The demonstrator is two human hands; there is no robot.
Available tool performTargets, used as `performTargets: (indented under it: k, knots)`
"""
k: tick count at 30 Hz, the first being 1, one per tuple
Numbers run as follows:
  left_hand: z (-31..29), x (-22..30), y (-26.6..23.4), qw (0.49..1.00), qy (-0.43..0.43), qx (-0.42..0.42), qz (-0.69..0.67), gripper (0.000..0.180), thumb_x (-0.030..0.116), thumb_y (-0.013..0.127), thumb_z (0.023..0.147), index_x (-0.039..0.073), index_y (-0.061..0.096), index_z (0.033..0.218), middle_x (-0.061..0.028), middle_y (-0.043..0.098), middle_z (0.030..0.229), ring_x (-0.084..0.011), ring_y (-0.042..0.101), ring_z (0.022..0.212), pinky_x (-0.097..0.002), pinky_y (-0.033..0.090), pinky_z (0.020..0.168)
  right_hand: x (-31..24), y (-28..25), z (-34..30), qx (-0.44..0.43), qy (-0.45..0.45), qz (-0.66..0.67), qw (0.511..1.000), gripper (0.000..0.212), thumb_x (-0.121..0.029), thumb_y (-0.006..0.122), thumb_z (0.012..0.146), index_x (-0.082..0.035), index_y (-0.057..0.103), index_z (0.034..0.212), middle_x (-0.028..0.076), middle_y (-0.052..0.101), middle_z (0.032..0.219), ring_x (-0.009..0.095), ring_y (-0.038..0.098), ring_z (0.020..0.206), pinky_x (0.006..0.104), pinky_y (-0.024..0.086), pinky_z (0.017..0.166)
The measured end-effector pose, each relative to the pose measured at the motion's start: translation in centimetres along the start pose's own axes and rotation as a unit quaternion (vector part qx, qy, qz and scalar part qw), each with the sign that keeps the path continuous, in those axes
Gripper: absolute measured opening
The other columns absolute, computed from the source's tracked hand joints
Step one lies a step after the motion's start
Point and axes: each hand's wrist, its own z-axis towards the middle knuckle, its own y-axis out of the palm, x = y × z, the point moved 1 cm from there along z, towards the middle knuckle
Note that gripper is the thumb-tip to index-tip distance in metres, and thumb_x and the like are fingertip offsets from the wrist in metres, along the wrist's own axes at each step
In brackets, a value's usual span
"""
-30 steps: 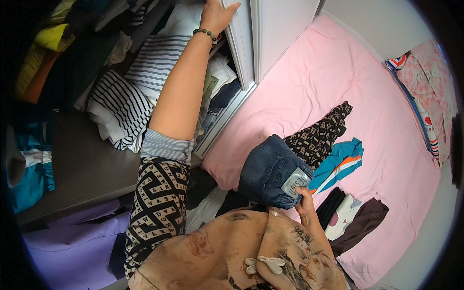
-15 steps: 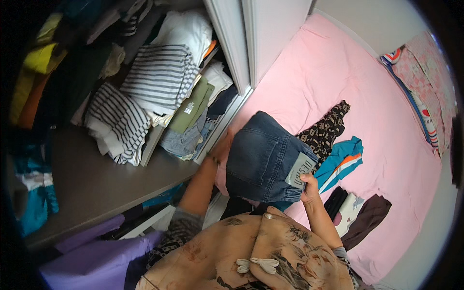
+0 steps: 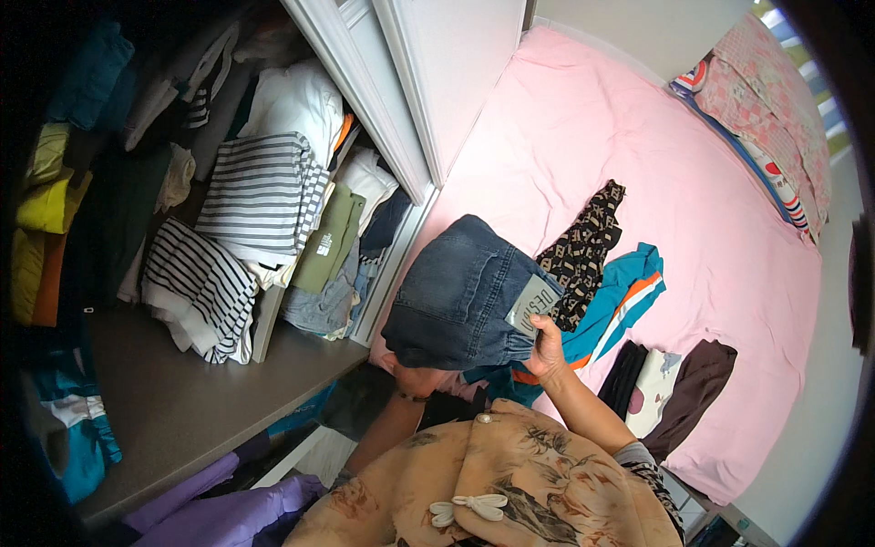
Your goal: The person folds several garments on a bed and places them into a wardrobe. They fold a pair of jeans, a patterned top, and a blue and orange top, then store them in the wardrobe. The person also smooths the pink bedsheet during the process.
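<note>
A folded bundle of dark blue denim jeans (image 3: 447, 292) with a grey printed patch is held in front of me, over the bed's near edge. My right hand (image 3: 544, 351) grips its right edge, thumb on top beside the patch. Under the lower left corner is my left hand (image 3: 415, 377), holding the denim from below; its fingers are mostly hidden. Just beyond the jeans lie a black-and-tan patterned garment (image 3: 583, 260) and a teal garment with orange and white stripes (image 3: 620, 296).
Dark folded clothes (image 3: 622, 378), a white printed one (image 3: 654, 392) and a brown one (image 3: 690, 401) lie on the pink bed (image 3: 729, 301). At left, an open wardrobe shelf (image 3: 173, 401) bears striped shirts (image 3: 255, 196) and an olive garment (image 3: 330, 239). A purple cloth (image 3: 232, 515) hangs below.
My left hand has moved from the far left side of the jeans to beneath their lower left corner. My right hand keeps its grip. The view has shifted somewhat.
</note>
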Motion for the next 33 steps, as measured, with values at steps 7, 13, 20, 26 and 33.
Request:
performTargets:
  k: [7,13,20,26,33]
  knots:
    - [1.3,-1.4,2.6,0.98,-0.025,0.116,0.157,0.068,0.03,0.067,0.088,0.01,0.036,0.145,-0.0067,0.036,0.15,-0.0287,0.036,0.136,-0.0495,0.028,0.113,0.1,0.0,-1.0,-0.024,-0.038,-0.073,0.996,0.043,-0.008,0.063,0.078,-0.001,0.057,0.12,0.012,0.064,0.115,0.026,0.061,0.107,0.0443,0.046,0.099]
    - [2.7,2.3,0.8,0.971,-0.046,0.198,0.126,0.051,0.006,0.056,0.084,0.004,0.048,0.134,-0.0108,0.054,0.134,-0.0313,0.053,0.12,-0.0481,0.039,0.106,-1.1,-1.9,-2.6,-0.02,0.076,-0.225,0.971,0.042,-0.004,0.066,0.078,0.002,0.058,0.119,0.011,0.066,0.109,0.023,0.062,0.104,0.0341,0.049,0.091]
    - [3.4,5.5,4.3,0.957,-0.108,0.113,0.246,0.058,-0.008,0.059,0.079,0.005,0.049,0.134,-0.0087,0.052,0.136,-0.0246,0.049,0.125,-0.04,0.038,0.107,-6.0,0.4,-1.1,-0.004,-0.052,-0.522,0.852,0.041,-0.021,0.055,0.095,-0.002,0.053,0.131,0.009,0.063,0.119,0.018,0.059,0.108,0.0345,0.048,0.092]
    - [4.5,2.9,8.0,0.964,-0.155,0.042,0.212,0.067,-0.006,0.061,0.075,0.004,0.043,0.139,-0.0088,0.053,0.136,-0.0242,0.049,0.126,-0.0404,0.036,0.109,-2.5,2.1,1.4,-0.026,0.053,-0.291,0.955,0.053,-0.037,0.051,0.098,0.001,0.047,0.135,0.013,0.058,0.128,0.027,0.056,0.116,0.0413,0.045,0.1]
    - [4.4,2.4,6.1,0.961,-0.188,0.166,0.12,0.061,0.0,0.061,0.075,0.003,0.048,0.134,-0.0134,0.055,0.133,-0.0306,0.053,0.121,-0.0464,0.042,0.103,-0.5,2.0,3.4,0.046,0.084,-0.172,0.981,0.054,-0.041,0.055,0.093,-0.003,0.051,0.132,0.017,0.059,0.125,0.03,0.06,0.108,0.0425,0.05,0.093]
